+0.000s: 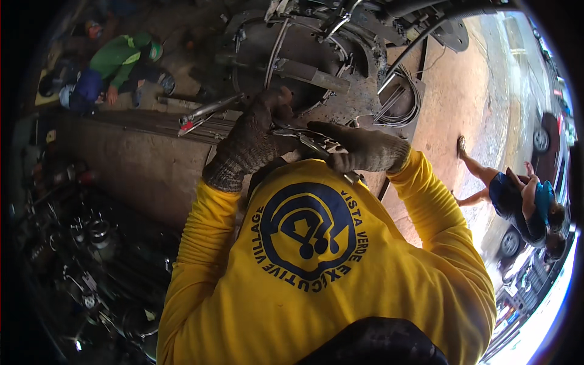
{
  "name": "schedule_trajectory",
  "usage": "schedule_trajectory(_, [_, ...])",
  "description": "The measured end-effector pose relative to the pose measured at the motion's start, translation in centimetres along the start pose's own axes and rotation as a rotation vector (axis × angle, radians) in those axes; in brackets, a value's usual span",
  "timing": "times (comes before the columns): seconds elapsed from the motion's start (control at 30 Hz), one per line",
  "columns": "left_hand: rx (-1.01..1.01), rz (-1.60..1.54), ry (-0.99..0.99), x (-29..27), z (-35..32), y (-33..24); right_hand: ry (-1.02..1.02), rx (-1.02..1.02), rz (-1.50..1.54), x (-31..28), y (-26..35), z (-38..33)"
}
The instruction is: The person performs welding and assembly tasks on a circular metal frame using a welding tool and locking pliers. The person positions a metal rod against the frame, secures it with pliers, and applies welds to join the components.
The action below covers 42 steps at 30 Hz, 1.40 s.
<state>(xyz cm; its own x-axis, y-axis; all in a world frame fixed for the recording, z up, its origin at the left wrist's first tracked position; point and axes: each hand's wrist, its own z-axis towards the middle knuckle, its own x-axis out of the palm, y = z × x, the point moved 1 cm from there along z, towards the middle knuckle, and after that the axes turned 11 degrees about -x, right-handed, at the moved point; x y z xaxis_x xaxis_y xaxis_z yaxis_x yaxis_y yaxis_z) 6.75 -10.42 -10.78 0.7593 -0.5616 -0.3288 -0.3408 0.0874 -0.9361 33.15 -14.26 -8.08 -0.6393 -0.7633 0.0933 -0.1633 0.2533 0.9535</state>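
Both my hands wear dark knit gloves and come together in front of my yellow shirt. My right hand (368, 147) is closed around metal pliers (311, 145), whose jaws point toward my left hand. A handle end shows below the right palm. My left hand (250, 139) has its fingers curled close to the plier jaws; what it grips is hidden by the glove. Just beyond the hands is a round, dark metal frame (359, 100) with a flat steel bar (313, 76) lying across it. A thin curved rod (277, 53) rises from it beyond my left hand.
A metal tool with a red part (210, 114) lies left of my hands. Coiled wire (401, 103) sits at the right. A person in green (125, 61) crouches far left. Two people (523, 198) walk by at right, near parked vehicles. Dark metal parts (97, 234) clutter the lower left.
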Motion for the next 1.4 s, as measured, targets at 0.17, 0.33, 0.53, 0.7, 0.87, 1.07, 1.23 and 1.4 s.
schedule_trajectory(0.17, [0.017, 0.072, -0.092, 0.6, -0.9, -1.2, 0.093, 0.083, -0.082, 0.0, -0.4, 1.1])
schedule_trajectory(0.33, [-0.104, 0.102, -0.022, -0.7, -0.9, -2.0, 0.076, 0.100, 0.076, 0.5, 0.0, 2.1])
schedule_trajectory(0.53, [-0.084, -0.071, 0.174, -3.3, 0.0, -2.0, 0.082, -0.039, 0.129, 0.9, -1.5, 2.6])
schedule_trajectory(0.7, [-0.051, -0.153, 0.058, -3.4, 0.6, -0.8, -0.086, 0.053, 0.308, 2.7, -1.9, 2.0])
schedule_trajectory(0.87, [-0.004, -0.588, -0.183, 0.1, -0.4, 0.4, -0.251, 0.007, 0.296, 2.8, -1.9, 1.5])
schedule_trajectory(1.07, [-0.061, 0.096, 0.184, 3.8, -0.5, 4.1, -0.325, 0.097, 0.234, 1.6, -0.3, 1.7])
schedule_trajectory(1.23, [-0.059, -0.066, 0.267, 3.4, 1.4, 1.5, -0.371, 0.059, 0.138, 1.1, 0.5, 1.6])
schedule_trajectory(1.4, [0.352, 0.417, -0.045, 6.2, 1.9, 5.2, -0.313, 0.160, 0.057, 0.4, 2.1, 2.0])
